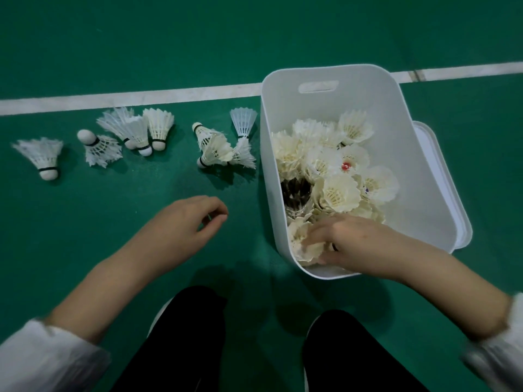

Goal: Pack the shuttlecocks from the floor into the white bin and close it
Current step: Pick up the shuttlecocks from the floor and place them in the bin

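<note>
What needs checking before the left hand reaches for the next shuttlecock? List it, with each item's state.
1. Left hand free: ok, its fingers are curled loosely above the green floor with nothing in them.
2. Right hand finished placing: not ok, it is inside the white bin, its fingers on a shuttlecock at the near end.
3. Nearest target reachable: ok, the cluster of shuttlecocks beside the bin's left wall lies just ahead of the left hand.
4. Floor cleared: not ok, a row of shuttlecocks runs out to the far-left shuttlecock.
5. Room in the bin: ok, its right side and far end show bare wall.
6. Lid ready: cannot tell, it is mostly hidden behind the bin's right side.
</note>
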### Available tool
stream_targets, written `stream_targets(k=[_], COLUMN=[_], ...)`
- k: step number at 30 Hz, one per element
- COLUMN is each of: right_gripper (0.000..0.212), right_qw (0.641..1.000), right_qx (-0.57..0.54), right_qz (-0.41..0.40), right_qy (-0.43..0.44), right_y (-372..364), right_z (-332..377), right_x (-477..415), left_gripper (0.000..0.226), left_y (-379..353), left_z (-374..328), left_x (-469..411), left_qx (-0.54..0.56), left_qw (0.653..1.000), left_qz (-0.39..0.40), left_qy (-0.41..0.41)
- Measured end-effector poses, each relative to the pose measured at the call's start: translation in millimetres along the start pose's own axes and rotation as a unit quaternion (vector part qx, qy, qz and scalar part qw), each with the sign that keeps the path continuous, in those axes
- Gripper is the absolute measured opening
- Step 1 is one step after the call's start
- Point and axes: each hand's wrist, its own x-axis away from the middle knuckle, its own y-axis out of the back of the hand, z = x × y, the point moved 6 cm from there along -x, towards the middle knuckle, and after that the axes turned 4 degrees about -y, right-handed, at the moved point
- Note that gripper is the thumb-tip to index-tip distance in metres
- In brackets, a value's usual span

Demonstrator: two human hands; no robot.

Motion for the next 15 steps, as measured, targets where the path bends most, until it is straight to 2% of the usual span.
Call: stream_targets(k=[3, 6, 9, 11, 13, 15], right_gripper=[0.027, 0.024, 0.035, 0.041, 0.041, 0.041], right_qw=[0.997, 0.972, 0.97, 0.976, 0.973, 0.941], right_qx=[-0.031, -0.164, -0.145, -0.132, -0.157, -0.247], right_qz=[-0.068, -0.164, -0.193, -0.173, -0.132, -0.132], right_qy=[0.005, 0.031, 0.032, -0.012, -0.102, -0.192], right_y=[49.6, 91.8, 91.2, 79.0, 68.4, 61.4], right_z=[17.8, 53.9, 91.8, 103.2, 100.7, 91.0], right_x=[25.0, 21.3, -27.9, -74.5, -113.5, -136.1], left_gripper=[0.012, 0.014, 0.012, 0.012, 0.016, 0.023], left_y=[4.9, 8.9, 8.5, 5.9, 4.0, 2.9], left_z=[10.4, 23.6, 39.7, 52.5, 64.4, 72.7], left_x=[-1.0, -11.9, -29.3, -43.0, -55.8, -68.9], left_qx=[0.0, -0.018, -0.026, -0.033, -0.035, -0.048], left_qw=[1.0, 1.0, 0.999, 0.999, 0.999, 0.998], left_qz=[-0.001, 0.009, 0.022, 0.019, -0.004, -0.025], left_qy=[0.007, 0.006, -0.002, -0.004, 0.009, 0.022])
